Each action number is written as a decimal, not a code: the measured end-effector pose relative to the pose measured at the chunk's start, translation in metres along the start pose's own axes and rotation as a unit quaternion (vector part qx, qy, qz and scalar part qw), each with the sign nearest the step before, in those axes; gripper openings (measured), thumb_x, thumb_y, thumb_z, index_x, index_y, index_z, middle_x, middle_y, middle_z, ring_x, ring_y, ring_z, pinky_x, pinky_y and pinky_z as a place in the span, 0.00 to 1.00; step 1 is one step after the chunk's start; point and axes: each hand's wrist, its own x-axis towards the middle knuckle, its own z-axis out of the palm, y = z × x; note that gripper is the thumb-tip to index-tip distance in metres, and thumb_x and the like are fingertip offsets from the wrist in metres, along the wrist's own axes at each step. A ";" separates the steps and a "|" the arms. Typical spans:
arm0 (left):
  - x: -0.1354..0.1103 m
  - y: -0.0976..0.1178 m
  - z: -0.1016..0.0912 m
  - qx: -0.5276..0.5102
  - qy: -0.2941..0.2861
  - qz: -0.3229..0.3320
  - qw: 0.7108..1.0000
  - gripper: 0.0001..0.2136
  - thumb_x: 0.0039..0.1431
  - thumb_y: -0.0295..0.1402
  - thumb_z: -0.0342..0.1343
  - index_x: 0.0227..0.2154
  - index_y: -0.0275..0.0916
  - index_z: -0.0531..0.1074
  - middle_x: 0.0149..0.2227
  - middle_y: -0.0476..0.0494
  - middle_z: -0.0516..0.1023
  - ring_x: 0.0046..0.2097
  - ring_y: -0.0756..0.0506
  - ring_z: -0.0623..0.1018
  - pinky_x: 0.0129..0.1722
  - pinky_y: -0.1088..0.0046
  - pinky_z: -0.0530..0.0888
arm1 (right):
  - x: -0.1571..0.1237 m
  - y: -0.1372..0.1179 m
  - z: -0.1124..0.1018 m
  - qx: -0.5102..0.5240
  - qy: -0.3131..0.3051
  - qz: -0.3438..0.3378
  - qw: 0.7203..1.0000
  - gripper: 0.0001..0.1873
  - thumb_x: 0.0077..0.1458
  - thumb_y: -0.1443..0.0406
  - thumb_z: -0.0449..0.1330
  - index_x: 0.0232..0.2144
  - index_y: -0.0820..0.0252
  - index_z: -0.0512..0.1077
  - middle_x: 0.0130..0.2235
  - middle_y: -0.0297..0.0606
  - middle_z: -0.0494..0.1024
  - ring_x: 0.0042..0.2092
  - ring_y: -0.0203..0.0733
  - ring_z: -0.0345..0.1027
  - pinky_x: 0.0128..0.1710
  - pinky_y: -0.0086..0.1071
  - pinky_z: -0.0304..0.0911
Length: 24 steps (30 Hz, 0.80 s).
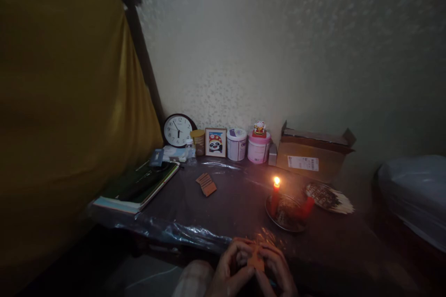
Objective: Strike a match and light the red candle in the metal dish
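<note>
Low in the view, at the table's front edge, my left hand point(232, 267) and my right hand point(276, 267) pinch a small brown cardboard piece point(257, 262) from both sides. Fingertips cover much of it, and I cannot tell if it is a box or a folded card. Farther off on the table lies a small fanned stack of similar brown pieces point(206, 184). To the right of them, a lit red candle point(275, 197) stands upright on a round metal plate point(286, 229). A second red piece point(308, 206), blurred, is at the plate's right side.
Along the wall stand a clock point(178, 130), a framed panda picture point(215, 143), a white tub point(236, 145), a pink tub point(258, 149) and a cardboard box point(303, 158). Books point(139, 188) lie left; a pale fan-shaped bundle point(329, 198) lies right. A yellow curtain point(69, 102) hangs left.
</note>
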 end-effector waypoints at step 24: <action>0.000 -0.017 -0.006 -0.010 -0.011 0.015 1.000 0.13 0.46 0.39 0.64 0.35 0.42 0.75 0.44 0.42 0.72 0.41 0.42 0.75 0.42 0.65 0.69 | -0.001 -0.009 0.001 -0.007 0.043 0.000 0.999 0.13 0.55 0.53 0.58 0.40 0.51 0.72 0.46 0.41 0.73 0.42 0.44 0.74 0.38 0.28 0.72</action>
